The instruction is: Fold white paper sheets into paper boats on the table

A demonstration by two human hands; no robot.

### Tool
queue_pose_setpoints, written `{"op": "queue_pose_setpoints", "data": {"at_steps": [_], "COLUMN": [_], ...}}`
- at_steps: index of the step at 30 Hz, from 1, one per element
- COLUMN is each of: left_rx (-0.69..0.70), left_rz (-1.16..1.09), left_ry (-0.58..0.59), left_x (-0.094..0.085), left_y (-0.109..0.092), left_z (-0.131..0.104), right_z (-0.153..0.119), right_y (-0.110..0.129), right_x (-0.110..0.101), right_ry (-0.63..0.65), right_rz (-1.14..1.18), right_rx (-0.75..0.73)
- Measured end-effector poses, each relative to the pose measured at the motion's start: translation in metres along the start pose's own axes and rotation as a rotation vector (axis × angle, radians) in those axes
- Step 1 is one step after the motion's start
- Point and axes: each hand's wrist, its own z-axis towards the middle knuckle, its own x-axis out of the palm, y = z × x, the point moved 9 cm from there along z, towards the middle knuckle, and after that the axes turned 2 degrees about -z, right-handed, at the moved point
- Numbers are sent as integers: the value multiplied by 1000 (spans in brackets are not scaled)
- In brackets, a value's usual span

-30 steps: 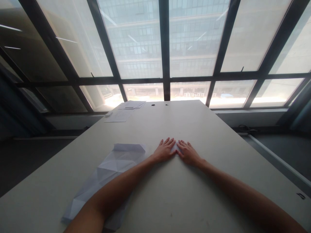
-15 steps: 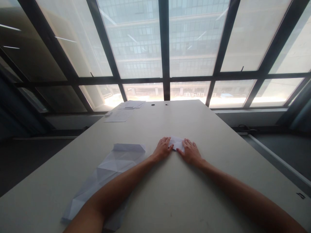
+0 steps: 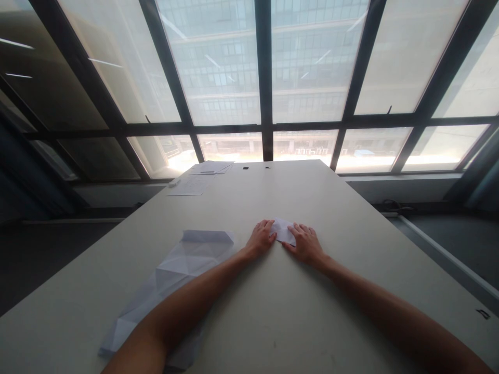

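A small folded piece of white paper (image 3: 283,231) lies on the white table between my two hands. My left hand (image 3: 261,239) holds its left edge, with the fingers over the far side and the thumb near the front. On the right side, my right hand (image 3: 306,243) grips the paper, its index finger on top and its thumb at the near edge. A thin dark gap shows under the near right edge there. A large creased sheet of white paper (image 3: 187,259) lies to the left, partly covered by my left forearm.
The long white table (image 3: 343,311) narrows away toward tall windows with dark frames. Several flat sheets of paper (image 3: 189,187) lie at its far left, beside a small whitish object (image 3: 173,183). Two dark holes sit near the far edge. A small black mark (image 3: 483,314) is at the right edge.
The fingers of my right hand have shifted slightly left over the folded paper, and its near right edge has come up a little. My left hand has barely moved.
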Motion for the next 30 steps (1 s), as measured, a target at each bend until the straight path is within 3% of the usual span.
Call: {"op": "queue_pose_setpoints", "data": {"at_steps": [5,8,14,17,19,22,26,28,30], "left_rx": [-10,-66,-134,-59,7,116,152,109,58], "left_rz": [16,-88,-284,-240,-192,-137,-80,-49,-35], "left_ry": [28,1,-195,-342,-364,-265,-77,6,64], "left_x": [1,-4,-27,-44,-49,-42,-21,-11,-5], "left_y": [-1,2,6,-3,-14,-31,-37,-30,-23], "left_z": [0,-1,-4,-6,-6,-5,-5,-5,-5], "right_z": [0,-1,1,3,4,6,11,13,16], "right_y": [2,7,-4,-18,-28,-46,-70,-79,-86], "right_x": [-6,-17,-26,-33,-39,-40,-13,-2,-1], "right_ry": [-17,-57,-96,-220,-329,-440,-380,-335,-323], "right_rz": [7,23,40,99,203,494,965,1015,919], "right_rx": [-4,-43,54,131,168,239,432,495,482]}}
